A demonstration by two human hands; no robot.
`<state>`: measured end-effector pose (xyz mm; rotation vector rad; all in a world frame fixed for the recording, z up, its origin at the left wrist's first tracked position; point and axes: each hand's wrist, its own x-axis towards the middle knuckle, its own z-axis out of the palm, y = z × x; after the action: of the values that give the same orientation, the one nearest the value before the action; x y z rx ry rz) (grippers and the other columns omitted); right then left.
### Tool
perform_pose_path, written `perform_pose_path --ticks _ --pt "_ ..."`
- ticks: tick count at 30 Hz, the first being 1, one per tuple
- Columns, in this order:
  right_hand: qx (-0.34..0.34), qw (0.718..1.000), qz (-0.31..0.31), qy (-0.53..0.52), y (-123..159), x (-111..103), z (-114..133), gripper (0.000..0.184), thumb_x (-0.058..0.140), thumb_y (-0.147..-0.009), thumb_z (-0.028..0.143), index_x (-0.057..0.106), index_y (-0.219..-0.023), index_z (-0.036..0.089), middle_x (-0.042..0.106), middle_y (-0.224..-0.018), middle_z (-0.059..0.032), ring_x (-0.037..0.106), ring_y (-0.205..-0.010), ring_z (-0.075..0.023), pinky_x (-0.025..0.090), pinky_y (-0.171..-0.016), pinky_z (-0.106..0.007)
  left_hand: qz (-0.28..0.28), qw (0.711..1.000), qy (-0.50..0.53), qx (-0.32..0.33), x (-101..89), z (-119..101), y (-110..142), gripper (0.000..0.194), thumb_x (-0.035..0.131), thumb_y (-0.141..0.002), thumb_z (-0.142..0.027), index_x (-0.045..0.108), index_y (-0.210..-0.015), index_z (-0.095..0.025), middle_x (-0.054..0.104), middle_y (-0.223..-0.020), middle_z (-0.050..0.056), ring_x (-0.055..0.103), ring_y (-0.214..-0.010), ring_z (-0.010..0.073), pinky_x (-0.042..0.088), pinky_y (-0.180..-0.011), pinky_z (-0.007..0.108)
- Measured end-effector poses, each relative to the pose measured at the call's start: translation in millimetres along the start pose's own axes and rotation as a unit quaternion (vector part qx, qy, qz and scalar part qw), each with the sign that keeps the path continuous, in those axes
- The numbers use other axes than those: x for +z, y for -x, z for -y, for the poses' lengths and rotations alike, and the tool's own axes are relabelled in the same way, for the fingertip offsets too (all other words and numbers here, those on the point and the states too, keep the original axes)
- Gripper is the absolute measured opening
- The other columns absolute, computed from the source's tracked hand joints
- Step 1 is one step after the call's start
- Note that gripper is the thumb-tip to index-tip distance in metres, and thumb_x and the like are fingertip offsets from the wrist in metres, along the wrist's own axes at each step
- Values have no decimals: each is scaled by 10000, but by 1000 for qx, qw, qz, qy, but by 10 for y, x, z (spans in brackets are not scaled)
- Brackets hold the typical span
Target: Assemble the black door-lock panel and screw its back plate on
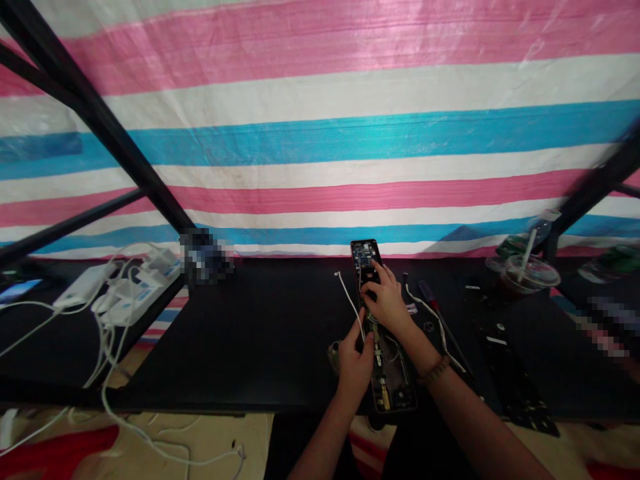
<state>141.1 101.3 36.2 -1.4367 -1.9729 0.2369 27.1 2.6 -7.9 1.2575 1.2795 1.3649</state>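
Note:
An opened long, dark device housing point(407, 380) lies lengthwise in front of me, with a blue circuit board point(364, 257) at its far end and brass-coloured fittings point(384, 393) at its near end. Along the housing's left side, my left hand point(355, 363) has thumb and forefinger closed around a thin white cable point(347, 293), whose connector end sticks up and away. My right hand point(387, 301) reaches over the middle of the housing, its fingers bent in beside thin wires below the board. What those fingertips pinch is too small to make out.
Right of the housing lie a loose white cable point(433, 312), a screwdriver point(429, 293) and a dark flat panel point(515, 373). Further right stands a plastic cup with a straw point(530, 273). Left, white power strips point(127, 300) trail cords. Black frame bars point(120, 147) slope at both sides.

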Motion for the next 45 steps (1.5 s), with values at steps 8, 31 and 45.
perform_pose_path --ticks 8,31,45 --pt "-96 995 -11 -22 -179 -190 155 586 659 -851 154 551 -1409 295 548 -1426 -113 461 -1300 -319 402 -1029 -519 29 999 -9 27 10 -9 -20 493 584 -916 -279 570 -1406 -221 601 -1434 66 542 -1354 228 379 -1176 410" --pt "-166 986 23 -23 -361 -147 35 248 561 -938 142 743 -1072 245 675 -1231 -85 570 -1182 -255 431 -997 -453 43 995 -57 71 20 78 -35 478 607 -905 -350 610 -1363 -209 630 -1401 101 579 -1312 265 417 -1146 410" --pt "-103 994 31 27 -736 -160 29 198 588 -880 68 743 -939 177 709 -962 -74 639 -947 -200 481 -924 -308 48 999 13 -12 55 20 -15 776 619 -888 -325 252 -1566 -235 665 -1335 106 674 -1171 206 512 -1021 349"
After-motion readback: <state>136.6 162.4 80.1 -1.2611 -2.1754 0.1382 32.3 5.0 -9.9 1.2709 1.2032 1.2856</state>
